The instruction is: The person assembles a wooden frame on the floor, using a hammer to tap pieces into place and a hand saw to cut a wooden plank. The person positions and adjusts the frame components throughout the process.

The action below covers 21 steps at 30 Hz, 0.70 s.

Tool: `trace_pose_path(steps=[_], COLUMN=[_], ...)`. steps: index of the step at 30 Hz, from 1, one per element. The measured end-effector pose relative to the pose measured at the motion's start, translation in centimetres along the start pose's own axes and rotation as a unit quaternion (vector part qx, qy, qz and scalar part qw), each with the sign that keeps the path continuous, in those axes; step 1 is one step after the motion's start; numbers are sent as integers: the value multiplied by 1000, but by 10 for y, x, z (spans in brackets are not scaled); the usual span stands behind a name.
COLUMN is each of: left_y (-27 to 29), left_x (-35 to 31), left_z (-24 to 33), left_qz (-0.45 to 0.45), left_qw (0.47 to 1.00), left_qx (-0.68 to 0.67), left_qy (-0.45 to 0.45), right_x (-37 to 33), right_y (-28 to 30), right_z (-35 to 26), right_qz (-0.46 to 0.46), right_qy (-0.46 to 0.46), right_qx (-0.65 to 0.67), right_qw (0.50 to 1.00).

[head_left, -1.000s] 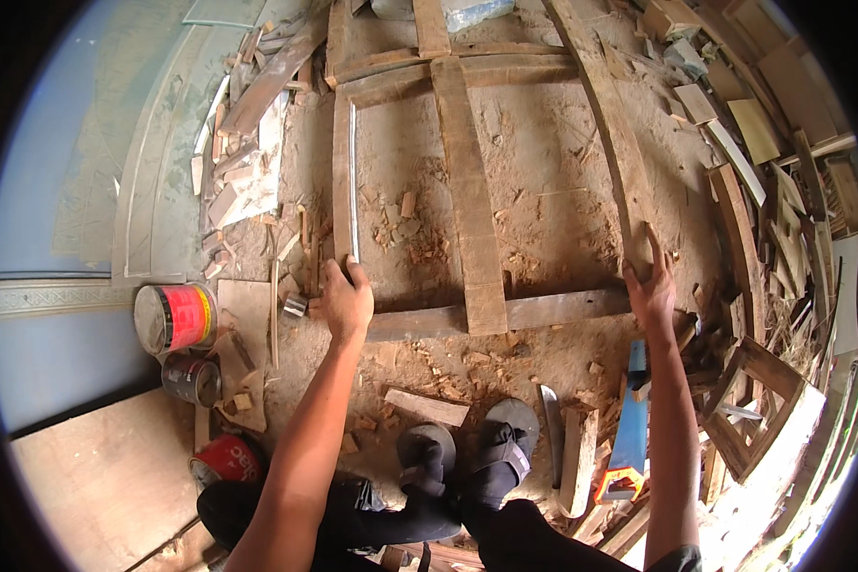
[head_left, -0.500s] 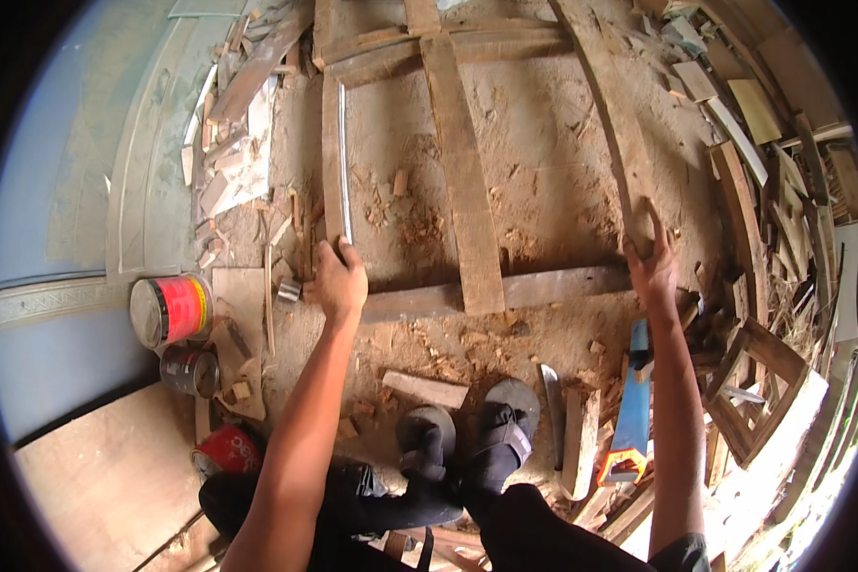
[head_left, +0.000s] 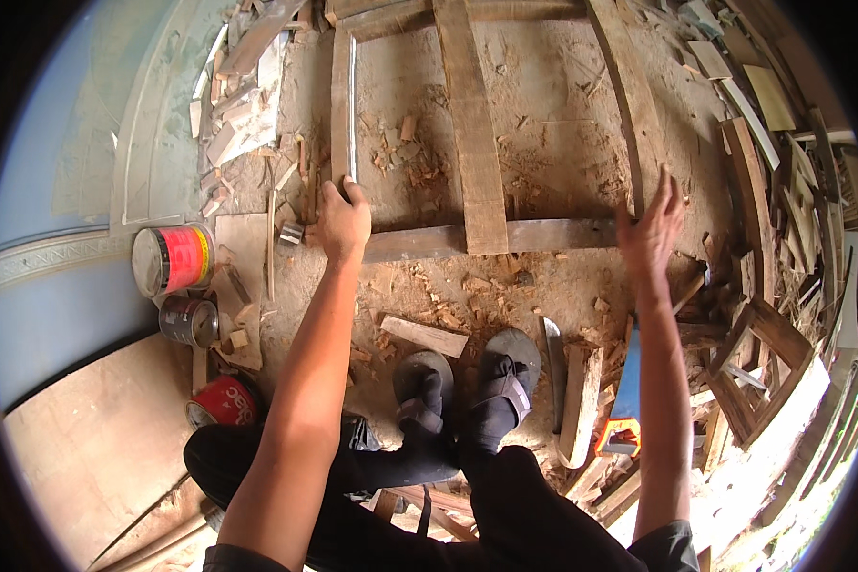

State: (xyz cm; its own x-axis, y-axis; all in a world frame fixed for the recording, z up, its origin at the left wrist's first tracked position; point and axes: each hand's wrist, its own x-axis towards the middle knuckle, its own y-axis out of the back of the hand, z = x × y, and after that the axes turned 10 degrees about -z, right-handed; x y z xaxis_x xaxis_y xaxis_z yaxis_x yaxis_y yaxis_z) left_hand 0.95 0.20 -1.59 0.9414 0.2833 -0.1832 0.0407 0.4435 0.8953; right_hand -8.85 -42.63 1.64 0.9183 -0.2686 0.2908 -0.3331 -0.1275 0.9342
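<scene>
From the head camera, the person looks down at a wooden frame (head_left: 477,234) lying flat on a floor (head_left: 553,124) covered in sawdust and chips. The frame has a left upright, a central plank, a curved right rail and a cross rail near the feet.

The left hand (head_left: 341,221) is closed over the lower end of the frame's left upright, where it meets the cross rail, fingers wrapped on the wood. The right hand (head_left: 650,227) is spread wide with fingers apart, holding nothing; it hovers just at the lower end of the curved rail (head_left: 629,95), and whether it touches the wood cannot be told.

Left of the left forearm stand three tins: a red-labelled can (head_left: 172,259) lying on its side, a small dark tin (head_left: 189,321) just below it, and a red tin (head_left: 223,400) by the knee. Their contents do not show.

Both sandalled feet (head_left: 467,381) rest below the cross rail, with a short offcut (head_left: 425,336) just beside them. A long blade (head_left: 553,357) and a blue tool (head_left: 624,391) lie to the right of the feet.

The right edge is crowded with stacked wood scraps (head_left: 772,315); the left is bordered by a pale blue moulded panel (head_left: 57,219). The open floor lies inside the frame, either side of the central plank.
</scene>
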Motion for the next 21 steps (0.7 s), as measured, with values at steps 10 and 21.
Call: trace_pose_path(steps=[10, 21], left_y=[11, -3], left_x=[-13, 1], left_z=[24, 0], left_qz=[-17, -14], left_qw=[999, 999], left_qx=[21, 25], left_qy=[42, 21], right_x=[-95, -142], right_y=[-16, -4], right_z=[-134, -142], right_qz=[-113, -248], right_qy=[74, 48], right_qx=[261, 211], right_qw=[956, 944])
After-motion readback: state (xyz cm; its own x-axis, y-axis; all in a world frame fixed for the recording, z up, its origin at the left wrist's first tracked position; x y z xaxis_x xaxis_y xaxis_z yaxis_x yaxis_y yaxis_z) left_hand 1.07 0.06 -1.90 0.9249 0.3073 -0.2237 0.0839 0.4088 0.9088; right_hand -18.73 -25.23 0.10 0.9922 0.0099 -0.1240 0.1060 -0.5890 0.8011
